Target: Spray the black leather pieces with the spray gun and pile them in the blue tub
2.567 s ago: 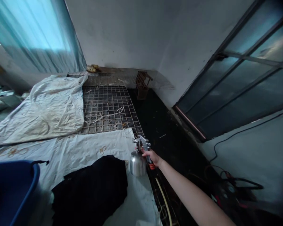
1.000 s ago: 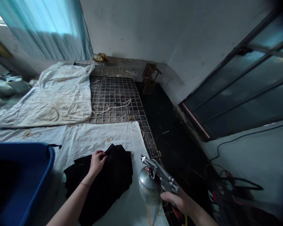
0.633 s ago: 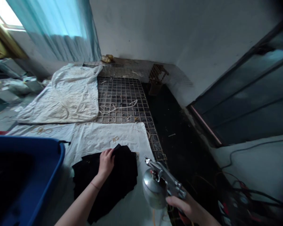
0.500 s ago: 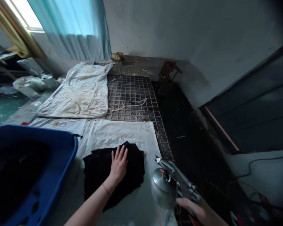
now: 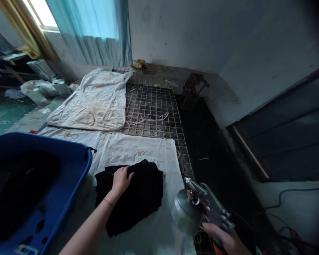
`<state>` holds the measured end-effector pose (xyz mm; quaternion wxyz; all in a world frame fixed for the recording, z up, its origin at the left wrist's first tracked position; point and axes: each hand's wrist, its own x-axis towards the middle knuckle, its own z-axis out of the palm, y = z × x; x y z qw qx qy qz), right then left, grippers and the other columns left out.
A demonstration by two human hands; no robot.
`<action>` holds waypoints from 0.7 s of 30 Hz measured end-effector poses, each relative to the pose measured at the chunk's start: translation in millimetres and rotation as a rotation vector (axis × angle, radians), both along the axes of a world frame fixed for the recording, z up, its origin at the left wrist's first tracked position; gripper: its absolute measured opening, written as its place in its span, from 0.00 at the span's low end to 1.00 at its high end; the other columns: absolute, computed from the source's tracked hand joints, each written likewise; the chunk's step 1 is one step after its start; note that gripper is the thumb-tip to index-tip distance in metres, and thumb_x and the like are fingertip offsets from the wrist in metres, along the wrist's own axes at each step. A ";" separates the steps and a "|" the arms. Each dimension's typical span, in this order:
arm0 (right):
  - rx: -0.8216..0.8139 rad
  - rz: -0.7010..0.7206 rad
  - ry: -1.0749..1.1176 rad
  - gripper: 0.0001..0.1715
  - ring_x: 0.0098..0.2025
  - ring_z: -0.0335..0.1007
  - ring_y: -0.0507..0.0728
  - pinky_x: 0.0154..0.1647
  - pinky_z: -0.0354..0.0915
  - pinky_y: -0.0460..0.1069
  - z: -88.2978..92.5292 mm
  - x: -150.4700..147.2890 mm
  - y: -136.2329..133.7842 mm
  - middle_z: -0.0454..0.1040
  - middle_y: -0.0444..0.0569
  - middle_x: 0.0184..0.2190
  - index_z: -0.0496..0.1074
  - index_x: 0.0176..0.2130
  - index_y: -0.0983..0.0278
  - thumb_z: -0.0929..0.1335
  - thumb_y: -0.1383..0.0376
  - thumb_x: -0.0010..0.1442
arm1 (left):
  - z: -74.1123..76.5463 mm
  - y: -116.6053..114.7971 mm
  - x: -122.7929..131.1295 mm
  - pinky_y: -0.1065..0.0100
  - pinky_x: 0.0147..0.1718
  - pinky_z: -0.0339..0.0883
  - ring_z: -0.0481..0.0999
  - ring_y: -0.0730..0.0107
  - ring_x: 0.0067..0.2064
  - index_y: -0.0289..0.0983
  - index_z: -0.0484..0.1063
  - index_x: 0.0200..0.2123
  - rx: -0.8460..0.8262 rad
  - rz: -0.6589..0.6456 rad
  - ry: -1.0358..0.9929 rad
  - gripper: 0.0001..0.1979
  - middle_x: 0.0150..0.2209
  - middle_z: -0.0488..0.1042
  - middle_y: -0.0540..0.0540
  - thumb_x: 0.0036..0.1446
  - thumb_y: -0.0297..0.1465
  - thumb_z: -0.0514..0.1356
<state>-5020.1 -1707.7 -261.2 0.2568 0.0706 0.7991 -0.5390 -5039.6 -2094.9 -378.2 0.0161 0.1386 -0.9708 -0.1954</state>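
Note:
A black piece of cloth [image 5: 138,196] lies on a white sheet [image 5: 122,150] spread over a wire-mesh table. My left hand [image 5: 121,179] rests on the cloth's upper left part with its fingers curled down onto the fabric. My right hand [image 5: 225,239], at the lower right, is closed around the grip of a metal spray gun [image 5: 199,209]. The gun's round silver cup hangs below its body, and its nozzle points up and to the left, toward the cloth's right edge.
A blue plastic tub [image 5: 39,184] with dark contents stands at the left. A crumpled white sheet [image 5: 93,102] covers the far left of the wire mesh [image 5: 154,109]. Rubber bands and string lie on the mesh. Cables [image 5: 295,219] run along the right; a dark framed panel leans there.
My left hand came in, pinched the cloth's top edge, lay flat on it, then curled further left. My right hand lifted the spray gun off the sheet and drew it nearer. The view swung left.

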 end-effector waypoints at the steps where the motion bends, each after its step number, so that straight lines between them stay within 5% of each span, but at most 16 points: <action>1: -0.026 -0.015 -0.004 0.20 0.44 0.74 0.68 0.52 0.67 0.61 -10.3 -1.2 -2.7 0.78 0.52 0.28 0.79 0.32 0.62 0.71 0.50 0.46 | 2.3 -4.2 5.4 0.57 0.44 0.68 0.75 0.57 0.45 0.36 0.73 0.45 0.007 -0.042 0.011 0.15 0.43 0.76 0.40 0.58 0.36 0.57; 6: 0.059 -0.121 0.158 0.21 0.43 0.73 0.69 0.54 0.65 0.62 -68.1 -6.7 -14.6 0.78 0.53 0.30 0.78 0.28 0.63 0.71 0.48 0.45 | 10.3 5.7 38.9 0.53 0.58 0.57 0.69 0.60 0.56 0.41 0.76 0.37 -0.063 -0.228 0.245 0.10 0.45 0.76 0.45 0.60 0.28 0.55; 11: 0.126 -0.089 0.161 0.20 0.46 0.72 0.71 0.53 0.66 0.62 -102.1 2.0 -0.6 0.79 0.54 0.33 0.78 0.28 0.61 0.70 0.49 0.44 | 16.7 4.0 52.2 0.48 0.59 0.54 0.70 0.61 0.55 0.48 0.75 0.45 -0.188 -0.262 0.414 0.16 0.48 0.76 0.48 0.60 0.24 0.53; 18: 0.253 -0.064 0.117 0.19 0.51 0.70 0.68 0.60 0.62 0.59 -93.8 32.4 22.4 0.79 0.50 0.35 0.77 0.32 0.58 0.70 0.50 0.43 | 29.4 8.1 63.0 0.56 0.54 0.61 0.72 0.69 0.41 0.45 0.74 0.42 -0.081 -0.535 0.322 0.18 0.33 0.72 0.48 0.59 0.21 0.49; 21: 0.271 -0.088 0.085 0.20 0.52 0.69 0.69 0.59 0.62 0.60 -80.7 41.2 18.1 0.79 0.49 0.36 0.77 0.34 0.58 0.69 0.50 0.44 | 30.0 12.4 62.1 0.58 0.47 0.65 0.70 0.66 0.41 0.43 0.73 0.40 -0.085 -0.452 0.225 0.15 0.38 0.71 0.44 0.59 0.23 0.50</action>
